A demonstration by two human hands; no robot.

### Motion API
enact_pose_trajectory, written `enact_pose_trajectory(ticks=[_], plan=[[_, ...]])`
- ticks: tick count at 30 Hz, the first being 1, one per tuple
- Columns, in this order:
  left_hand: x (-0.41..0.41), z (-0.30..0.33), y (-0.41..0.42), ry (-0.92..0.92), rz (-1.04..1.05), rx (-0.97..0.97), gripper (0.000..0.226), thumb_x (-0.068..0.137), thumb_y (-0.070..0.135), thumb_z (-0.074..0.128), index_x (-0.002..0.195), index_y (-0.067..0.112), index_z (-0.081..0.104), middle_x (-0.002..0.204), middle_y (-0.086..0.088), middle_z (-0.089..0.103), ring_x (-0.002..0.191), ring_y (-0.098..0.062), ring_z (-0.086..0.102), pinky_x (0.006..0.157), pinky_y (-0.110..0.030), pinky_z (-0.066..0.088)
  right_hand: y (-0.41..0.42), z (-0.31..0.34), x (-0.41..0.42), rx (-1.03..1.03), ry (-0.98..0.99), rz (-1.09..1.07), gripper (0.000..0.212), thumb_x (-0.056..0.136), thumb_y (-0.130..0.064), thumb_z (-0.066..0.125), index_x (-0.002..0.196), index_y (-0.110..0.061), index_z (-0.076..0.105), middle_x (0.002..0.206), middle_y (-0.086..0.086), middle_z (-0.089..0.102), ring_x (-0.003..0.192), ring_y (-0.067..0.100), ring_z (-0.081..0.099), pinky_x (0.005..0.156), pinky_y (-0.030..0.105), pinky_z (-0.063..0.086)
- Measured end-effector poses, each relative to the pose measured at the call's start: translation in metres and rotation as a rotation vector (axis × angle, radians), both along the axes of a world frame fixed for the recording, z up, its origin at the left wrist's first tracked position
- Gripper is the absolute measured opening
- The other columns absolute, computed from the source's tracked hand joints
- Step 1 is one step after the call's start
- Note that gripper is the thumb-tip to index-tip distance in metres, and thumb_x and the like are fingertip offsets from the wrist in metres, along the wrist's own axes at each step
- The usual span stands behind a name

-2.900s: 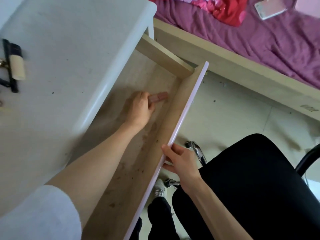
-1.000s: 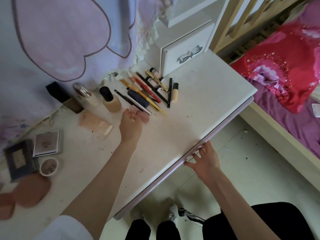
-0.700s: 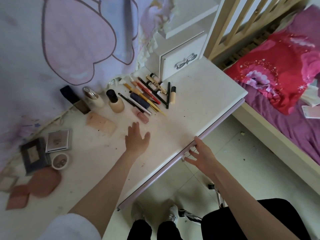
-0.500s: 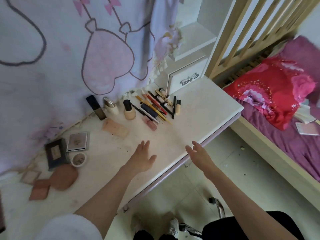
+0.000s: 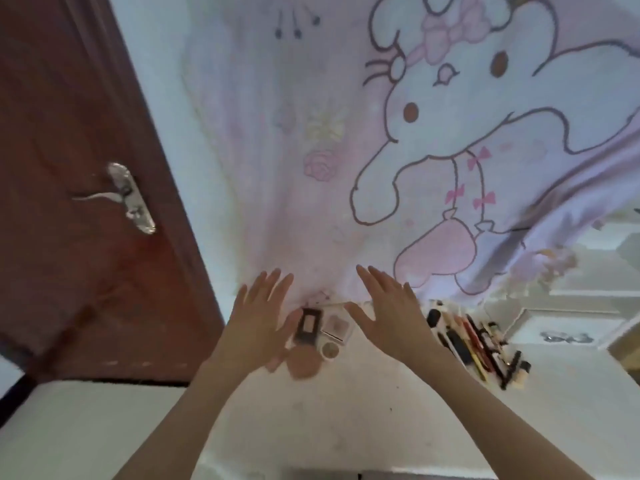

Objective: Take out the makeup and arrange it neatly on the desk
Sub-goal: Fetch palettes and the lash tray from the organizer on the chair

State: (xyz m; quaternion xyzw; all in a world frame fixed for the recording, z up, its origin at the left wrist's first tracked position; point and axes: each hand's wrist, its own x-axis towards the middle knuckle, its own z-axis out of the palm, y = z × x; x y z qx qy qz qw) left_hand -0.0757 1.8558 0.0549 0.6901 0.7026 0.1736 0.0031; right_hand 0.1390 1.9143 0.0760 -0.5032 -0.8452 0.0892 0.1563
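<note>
Makeup lies along the far edge of the white desk (image 5: pixel 346 420): dark rectangular palette (image 5: pixel 307 325), pale square compact (image 5: pixel 336 325), small round pot (image 5: pixel 329 349) and tan round puff (image 5: pixel 303 363) centrally; a row of slim pencils and tubes (image 5: pixel 478 344) toward the right. Left hand (image 5: pixel 258 327) and right hand (image 5: pixel 391 315) hover above with fingers spread, holding nothing.

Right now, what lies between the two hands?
In the head view, compacts: a dark palette beside a pale one, between left hand and right hand.
</note>
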Motion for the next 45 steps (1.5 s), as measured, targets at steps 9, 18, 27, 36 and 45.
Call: enact_pose_trajectory(ticks=[9,18,27,36,45], plan=[[-0.092,0.010,-0.227,-0.094,0.681,0.041,0.058,0.097,0.045,0.029,0.148,0.027,0.011,0.156,0.006,0.009,0.144,-0.013,-0.001,0.116,-0.037,0.000,-0.093,0.016,-0.180,-0.038,-0.045,0.619,0.069,0.092,-0.060,0.032,0.149,-0.031,0.008,0.157,-0.002,0.014,0.144,0.016,0.012,0.115,0.045,0.008],[-0.152,0.019,-0.424,-0.134,1.215,0.135,0.058,0.096,0.047,0.028,0.148,0.029,0.009,0.156,0.007,0.007,0.144,-0.012,-0.005,0.116,-0.034,-0.004,-0.261,0.043,-0.344,-0.059,-0.033,1.168,0.067,0.094,-0.053,0.037,0.149,-0.029,0.009,0.158,-0.003,0.010,0.144,0.013,0.008,0.116,0.044,0.005],[-0.180,0.008,-0.633,-0.121,1.698,0.157,0.058,0.096,0.047,0.029,0.148,0.029,0.010,0.156,0.007,0.007,0.144,-0.013,-0.007,0.117,-0.036,-0.002,-0.496,0.031,-0.476,-0.076,-0.044,1.671,0.066,0.094,-0.052,0.037,0.149,-0.029,0.009,0.158,-0.004,0.008,0.145,0.013,0.004,0.117,0.043,0.000],[-0.115,-0.007,-0.803,-0.118,2.236,0.137,0.060,0.093,0.052,0.025,0.147,0.031,0.010,0.156,0.007,0.007,0.144,-0.015,-0.006,0.117,-0.038,0.000,-0.738,0.006,-0.506,-0.094,-0.139,2.214,0.065,0.094,-0.050,0.036,0.149,-0.030,0.008,0.158,-0.003,0.009,0.145,0.013,0.003,0.117,0.044,-0.002],[-0.067,-0.005,-0.916,-0.128,2.727,0.193,0.063,0.091,0.054,0.023,0.147,0.029,0.013,0.157,0.001,0.009,0.144,-0.017,-0.006,0.117,-0.040,-0.001,-0.944,0.006,-0.502,-0.023,-0.145,2.689,0.067,0.094,-0.053,0.036,0.149,-0.029,0.008,0.158,-0.002,0.010,0.145,0.014,0.003,0.116,0.044,-0.001]])
